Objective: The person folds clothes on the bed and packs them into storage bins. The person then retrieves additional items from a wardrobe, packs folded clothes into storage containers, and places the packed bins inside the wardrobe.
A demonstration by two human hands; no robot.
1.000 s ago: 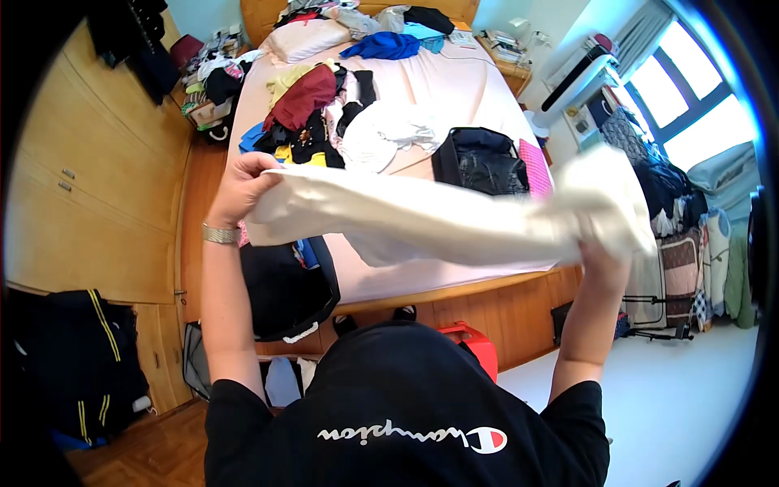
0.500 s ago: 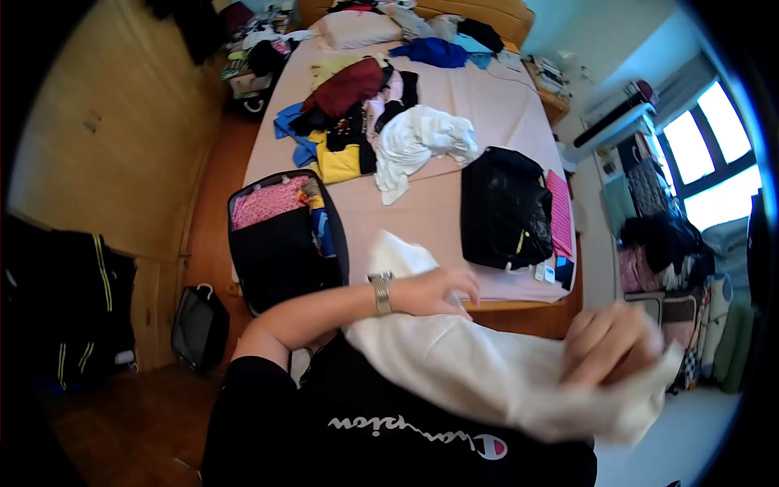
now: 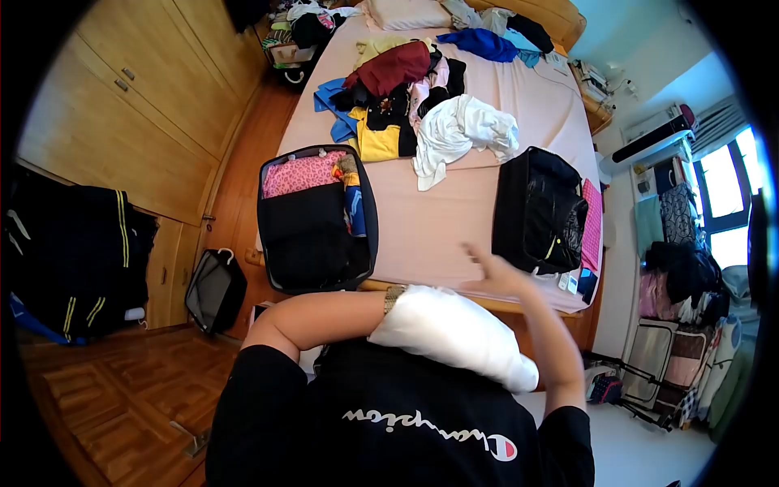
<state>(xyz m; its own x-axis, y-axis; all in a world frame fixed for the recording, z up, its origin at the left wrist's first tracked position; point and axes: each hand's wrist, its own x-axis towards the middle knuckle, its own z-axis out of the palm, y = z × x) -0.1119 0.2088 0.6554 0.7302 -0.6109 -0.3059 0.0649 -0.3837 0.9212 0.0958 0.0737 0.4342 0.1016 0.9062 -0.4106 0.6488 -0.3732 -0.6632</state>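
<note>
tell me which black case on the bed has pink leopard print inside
The left case: pink leopard-print cloth shows at its far end. The right case shows none inside.

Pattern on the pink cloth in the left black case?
Leopard-style darker spots on the pink cloth; best in the head view.

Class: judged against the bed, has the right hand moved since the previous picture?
Yes: the right hand has moved leftward and forward, off the white cloth, now overlapping the bed's near edge.

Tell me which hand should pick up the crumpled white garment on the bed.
Probably the right hand: it looks empty and nearer the garment, while the white cloth hides the left hand.
</note>
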